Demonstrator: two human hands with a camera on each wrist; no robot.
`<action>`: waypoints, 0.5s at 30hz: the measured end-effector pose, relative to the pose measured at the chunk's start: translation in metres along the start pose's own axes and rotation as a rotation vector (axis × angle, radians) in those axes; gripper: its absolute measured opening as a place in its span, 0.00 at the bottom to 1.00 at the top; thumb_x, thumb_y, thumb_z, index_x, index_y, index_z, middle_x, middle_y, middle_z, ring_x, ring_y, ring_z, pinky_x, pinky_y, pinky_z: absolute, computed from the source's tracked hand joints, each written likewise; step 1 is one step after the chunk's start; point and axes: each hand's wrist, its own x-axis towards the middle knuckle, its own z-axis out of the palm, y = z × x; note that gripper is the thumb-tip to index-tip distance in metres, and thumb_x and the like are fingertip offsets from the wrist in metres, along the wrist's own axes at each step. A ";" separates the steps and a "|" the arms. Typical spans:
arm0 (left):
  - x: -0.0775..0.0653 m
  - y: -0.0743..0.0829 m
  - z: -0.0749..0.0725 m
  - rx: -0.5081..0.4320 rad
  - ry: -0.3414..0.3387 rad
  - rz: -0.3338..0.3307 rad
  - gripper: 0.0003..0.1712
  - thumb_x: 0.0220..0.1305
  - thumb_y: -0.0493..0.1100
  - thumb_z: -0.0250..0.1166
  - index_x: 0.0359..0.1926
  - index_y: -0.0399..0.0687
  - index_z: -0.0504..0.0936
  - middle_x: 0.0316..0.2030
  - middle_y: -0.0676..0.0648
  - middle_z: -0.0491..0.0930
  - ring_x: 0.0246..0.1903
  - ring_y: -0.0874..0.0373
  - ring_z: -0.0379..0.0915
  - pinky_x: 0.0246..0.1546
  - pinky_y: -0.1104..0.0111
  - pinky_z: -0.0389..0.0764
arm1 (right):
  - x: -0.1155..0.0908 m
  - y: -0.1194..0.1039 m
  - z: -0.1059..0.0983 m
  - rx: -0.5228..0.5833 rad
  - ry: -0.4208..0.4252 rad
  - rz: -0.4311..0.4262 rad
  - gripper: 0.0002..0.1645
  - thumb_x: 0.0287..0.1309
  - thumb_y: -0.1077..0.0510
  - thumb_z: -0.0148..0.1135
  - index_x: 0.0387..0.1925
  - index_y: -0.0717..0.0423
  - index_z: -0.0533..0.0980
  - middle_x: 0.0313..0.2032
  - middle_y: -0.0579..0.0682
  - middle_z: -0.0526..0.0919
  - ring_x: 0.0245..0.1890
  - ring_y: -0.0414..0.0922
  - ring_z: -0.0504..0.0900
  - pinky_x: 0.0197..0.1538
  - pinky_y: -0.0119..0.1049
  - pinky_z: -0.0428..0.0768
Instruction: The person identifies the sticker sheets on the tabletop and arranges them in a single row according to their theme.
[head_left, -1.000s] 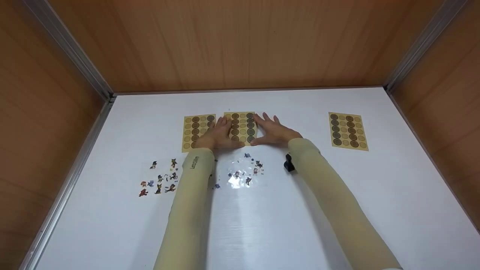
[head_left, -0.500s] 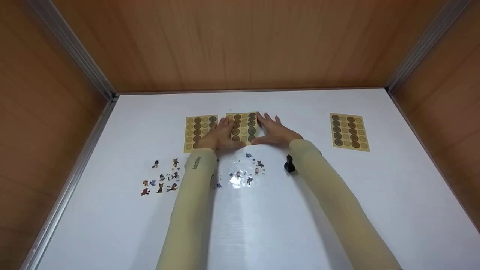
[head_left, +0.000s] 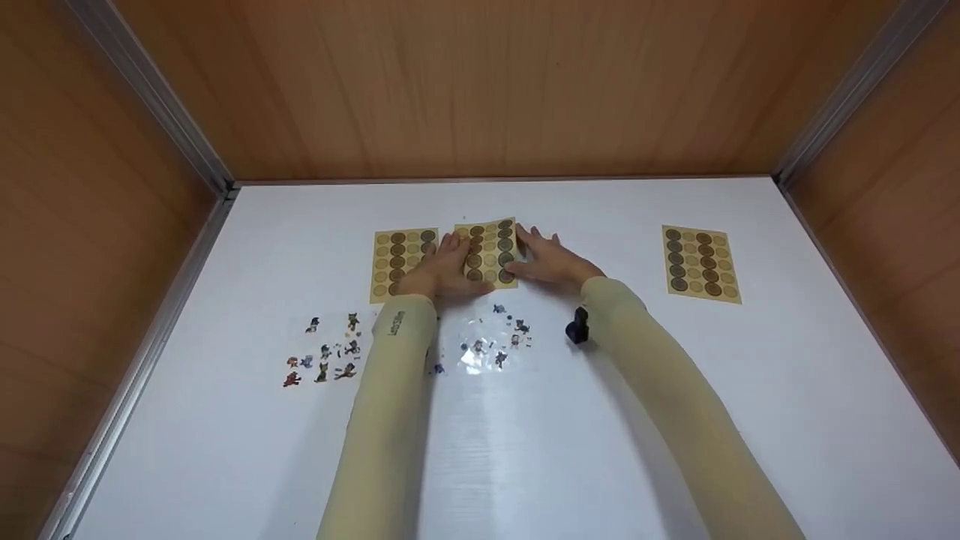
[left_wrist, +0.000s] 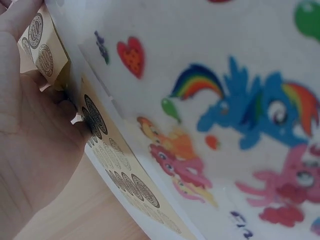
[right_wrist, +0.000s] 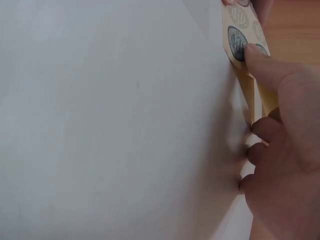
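Note:
Both hands are at a tan sheet of round coin-like stickers (head_left: 490, 251), the middle one of three. My left hand (head_left: 441, 274) holds its left side, thumb along the near edge, fingers over the neighbouring left sheet (head_left: 384, 262). In the left wrist view, the held sheet (left_wrist: 45, 52) bends up between thumb and fingers. My right hand (head_left: 553, 260) pinches the right edge. The right wrist view has the right thumb (right_wrist: 267, 65) on top of the sheet (right_wrist: 237, 37), its edge raised off the white table, the other fingertips lower down at the tabletop.
A third tan sticker sheet (head_left: 701, 264) lies at the right. Clear sheets with small cartoon stickers, one at left (head_left: 324, 367) and one in the middle (head_left: 478, 349), lie nearer me. A small black object (head_left: 577, 328) shows by the right sleeve. Wooden panels (head_left: 495, 90) wall the table.
The right thumb has moved up onto the middle sheet's right edge. That side of the sheet has lifted and now curves upward. My left hand has kept its place.

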 end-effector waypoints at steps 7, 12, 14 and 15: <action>-0.005 -0.008 -0.002 -0.007 0.012 -0.011 0.65 0.59 0.74 0.63 0.82 0.53 0.38 0.81 0.48 0.29 0.78 0.44 0.23 0.77 0.49 0.35 | 0.015 -0.013 0.010 0.286 0.075 -0.108 0.45 0.73 0.48 0.58 0.81 0.51 0.48 0.76 0.51 0.60 0.76 0.46 0.57 0.78 0.40 0.52; -0.007 -0.014 -0.002 0.010 0.037 0.016 0.66 0.59 0.73 0.64 0.82 0.50 0.38 0.81 0.44 0.32 0.79 0.46 0.25 0.77 0.50 0.34 | 0.024 -0.022 0.016 0.491 0.094 -0.085 0.40 0.74 0.52 0.58 0.79 0.53 0.54 0.70 0.52 0.72 0.67 0.44 0.74 0.73 0.35 0.64; -0.007 -0.015 -0.002 0.017 0.047 0.030 0.67 0.59 0.73 0.64 0.82 0.47 0.37 0.81 0.42 0.32 0.79 0.48 0.25 0.77 0.52 0.33 | 0.027 -0.024 0.017 0.584 0.110 -0.060 0.38 0.73 0.55 0.58 0.78 0.54 0.57 0.68 0.54 0.75 0.64 0.46 0.77 0.70 0.36 0.69; -0.006 -0.016 -0.002 0.018 0.051 0.032 0.68 0.58 0.73 0.65 0.82 0.47 0.36 0.81 0.41 0.32 0.79 0.48 0.26 0.77 0.53 0.32 | 0.027 -0.025 0.017 0.633 0.115 -0.047 0.38 0.73 0.56 0.59 0.78 0.54 0.57 0.67 0.55 0.76 0.63 0.47 0.78 0.68 0.37 0.71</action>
